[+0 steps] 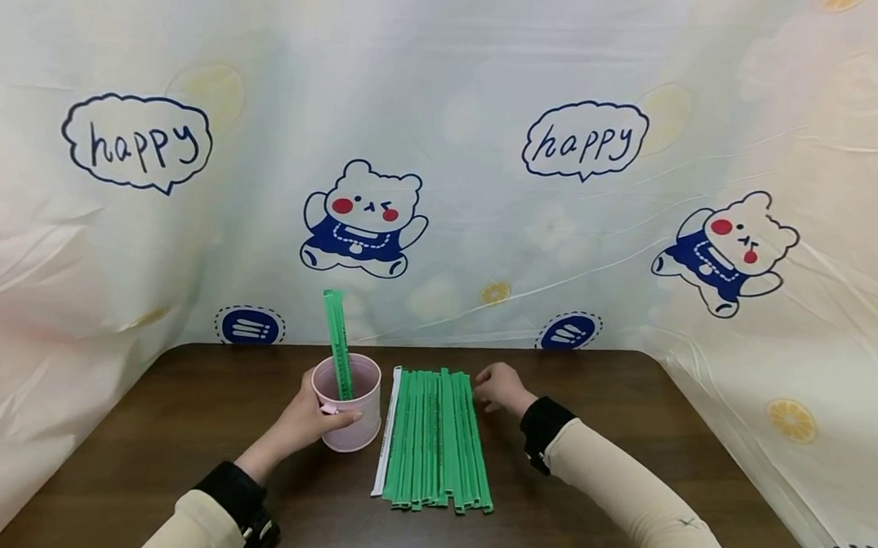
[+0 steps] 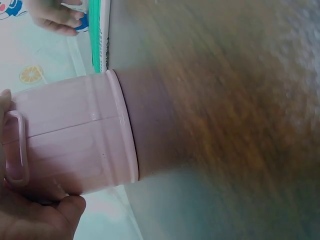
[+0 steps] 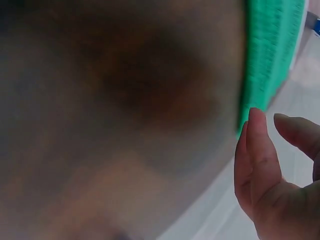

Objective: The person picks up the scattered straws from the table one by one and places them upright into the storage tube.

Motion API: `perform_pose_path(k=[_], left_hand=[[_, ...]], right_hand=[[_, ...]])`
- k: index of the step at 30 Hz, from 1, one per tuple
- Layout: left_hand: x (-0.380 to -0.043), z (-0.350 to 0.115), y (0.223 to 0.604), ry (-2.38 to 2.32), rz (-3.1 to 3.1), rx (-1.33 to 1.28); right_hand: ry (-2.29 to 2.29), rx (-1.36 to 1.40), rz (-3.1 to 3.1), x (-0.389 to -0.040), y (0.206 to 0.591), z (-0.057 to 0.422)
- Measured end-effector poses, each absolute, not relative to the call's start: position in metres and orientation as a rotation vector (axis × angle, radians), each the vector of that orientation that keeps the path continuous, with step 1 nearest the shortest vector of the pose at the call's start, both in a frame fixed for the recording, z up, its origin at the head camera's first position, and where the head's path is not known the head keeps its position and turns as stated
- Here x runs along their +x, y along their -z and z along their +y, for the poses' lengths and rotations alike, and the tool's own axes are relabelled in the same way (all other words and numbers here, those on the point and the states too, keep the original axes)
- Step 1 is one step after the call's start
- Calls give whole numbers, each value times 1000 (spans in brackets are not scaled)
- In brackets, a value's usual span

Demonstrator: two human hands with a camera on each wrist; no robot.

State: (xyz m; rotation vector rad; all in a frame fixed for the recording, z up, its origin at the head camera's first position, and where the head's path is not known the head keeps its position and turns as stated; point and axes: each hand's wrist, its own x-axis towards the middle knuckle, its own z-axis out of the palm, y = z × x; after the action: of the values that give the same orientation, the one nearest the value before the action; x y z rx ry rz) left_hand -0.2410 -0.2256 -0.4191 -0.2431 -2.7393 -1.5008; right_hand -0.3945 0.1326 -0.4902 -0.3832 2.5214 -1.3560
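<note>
A small pink bucket (image 1: pixel 365 406) stands on the table left of centre, and several long green sticks (image 1: pixel 338 335) that look like wrapped straws lean upright in it. My left hand (image 1: pixel 303 419) grips the bucket round its near left side, the thumb across its front. In the left wrist view the bucket (image 2: pixel 75 135) shows its side handle. Right of it lies a row of green wrapped sticks (image 1: pixel 439 437) with dark print. One white stick (image 1: pixel 386 435) lines its left edge. My right hand (image 1: pixel 503 387), holding nothing, is beside the row's far right end, thumb and fingers apart (image 3: pixel 265 165).
The dark brown wooden table (image 1: pixel 583 509) runs back to a pale printed cloth (image 1: pixel 472 185) with bears and "happy" bubbles. The cloth hangs behind the table and at both sides.
</note>
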Motion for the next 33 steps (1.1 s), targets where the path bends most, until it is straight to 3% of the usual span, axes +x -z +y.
perform_pose_path(k=[8, 33], left_hand=[[-241, -226, 421, 1509, -2756, -218], [-243, -226, 420, 1502, -2767, -190]], right_hand=[[1255, -206, 2611, -327, 431, 106], [1148, -219, 2667, -330, 436, 98]])
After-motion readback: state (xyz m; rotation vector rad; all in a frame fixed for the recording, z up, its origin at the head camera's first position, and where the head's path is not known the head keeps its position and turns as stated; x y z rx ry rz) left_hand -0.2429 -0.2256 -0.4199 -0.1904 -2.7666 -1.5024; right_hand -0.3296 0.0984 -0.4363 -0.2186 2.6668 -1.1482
